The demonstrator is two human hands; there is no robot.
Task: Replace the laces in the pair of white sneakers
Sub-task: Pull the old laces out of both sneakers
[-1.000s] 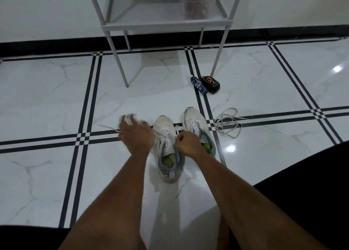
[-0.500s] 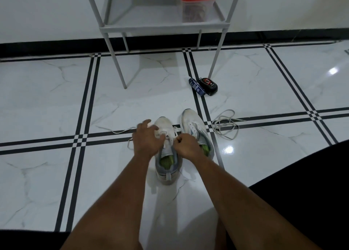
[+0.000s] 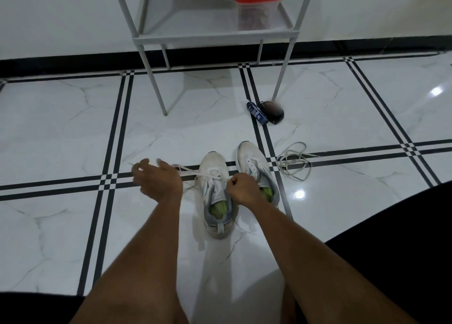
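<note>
White shiny floor tiles (image 3: 73, 128) with black stripes fill most of the view, and a white wall with a black strip along its bottom runs across the back. Big dark shapes sit in the two lower corners. Next biggest is a grey metal rack (image 3: 212, 36) standing by the wall on thin legs. On its shelf sits a clear box with an orange lid (image 3: 255, 3). Two bare arms reach out from the bottom toward a pair of white sneakers, which stand side by side on the floor, toes pointing away. The left sneaker (image 3: 216, 194) is closer and shows green inside. The right sneaker (image 3: 254, 169) is partly hidden behind the right hand (image 3: 243, 189). That hand is curled tight like a fist and pinches something at the top of the left sneaker's lace holes; what it pinches is too small to tell. The left hand (image 3: 159, 182) is off to the left of the shoes, fingers bent around a white lace (image 3: 193, 172) that stretches from the hand to the left sneaker. Another loose lace (image 3: 293, 164) lies in loops just right of the right sneaker. Farther back, near a rack leg, lie a small blue packet (image 3: 256, 112) and a small dark thing (image 3: 272, 112), touching each other.
</note>
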